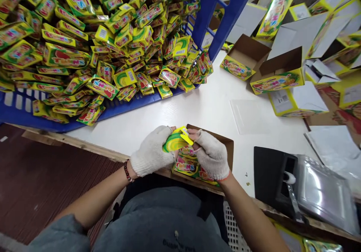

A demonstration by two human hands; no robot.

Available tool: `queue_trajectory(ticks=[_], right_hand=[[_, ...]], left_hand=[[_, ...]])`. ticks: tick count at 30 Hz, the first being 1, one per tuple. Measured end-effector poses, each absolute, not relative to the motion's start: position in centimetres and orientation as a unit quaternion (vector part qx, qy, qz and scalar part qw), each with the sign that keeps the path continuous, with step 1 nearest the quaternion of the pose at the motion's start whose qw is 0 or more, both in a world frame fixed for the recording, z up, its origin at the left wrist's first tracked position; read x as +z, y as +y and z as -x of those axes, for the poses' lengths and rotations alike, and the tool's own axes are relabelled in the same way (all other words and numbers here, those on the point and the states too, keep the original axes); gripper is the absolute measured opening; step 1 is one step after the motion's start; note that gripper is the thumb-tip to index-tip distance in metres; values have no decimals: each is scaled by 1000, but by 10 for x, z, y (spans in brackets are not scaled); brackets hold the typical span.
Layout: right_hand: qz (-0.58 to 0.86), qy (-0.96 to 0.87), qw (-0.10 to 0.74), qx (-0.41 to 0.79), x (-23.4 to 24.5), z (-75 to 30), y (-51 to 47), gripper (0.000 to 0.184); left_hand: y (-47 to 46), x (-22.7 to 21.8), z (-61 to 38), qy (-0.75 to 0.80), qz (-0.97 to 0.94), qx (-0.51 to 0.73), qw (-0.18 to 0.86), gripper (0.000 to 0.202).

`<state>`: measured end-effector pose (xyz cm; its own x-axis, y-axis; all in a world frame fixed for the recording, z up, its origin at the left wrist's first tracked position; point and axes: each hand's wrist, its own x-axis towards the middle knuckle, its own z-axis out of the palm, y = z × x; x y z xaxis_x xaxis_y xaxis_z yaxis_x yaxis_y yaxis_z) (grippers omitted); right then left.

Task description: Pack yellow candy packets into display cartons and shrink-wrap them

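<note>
My left hand (150, 152) and my right hand (211, 154), both in white fingerless knit gloves, together hold a small yellow-green candy packet (176, 141) at the table's near edge. Just under the packet stands an open cardboard display box (210, 141) with yellow printed sides, and more packets lie inside it. A large blue plastic crate (214, 15) at the back left is heaped with several identical yellow packets (107, 45).
Open and flat yellow display boxes (278, 75) lie scattered at the back right. A clear plastic sheet (248, 114) lies on the white table (203, 105). A black tape dispenser (278, 180) and a clear film stack (324, 192) sit at the right.
</note>
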<state>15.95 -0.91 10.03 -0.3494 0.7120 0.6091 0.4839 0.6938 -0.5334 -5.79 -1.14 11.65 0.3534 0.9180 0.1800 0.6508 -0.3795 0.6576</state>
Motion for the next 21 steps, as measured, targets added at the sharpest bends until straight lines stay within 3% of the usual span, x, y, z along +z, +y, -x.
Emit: queue_trajectory(ticks=[3, 8, 12, 21], right_hand=[[308, -860, 405, 44, 103, -168, -7, 46], [291, -883, 368, -18, 104, -176, -6, 35], [285, -886, 365, -6, 102, -181, -8, 32], [306, -877, 354, 110, 108, -192, -9, 40]], left_hand=[[-7, 115, 47, 475, -805, 256, 245, 46], [-3, 113, 37, 451, -814, 258, 261, 49], [-4, 119, 36, 436, -822, 270, 248, 44], [-5, 113, 38, 387, -840, 321, 206, 56]])
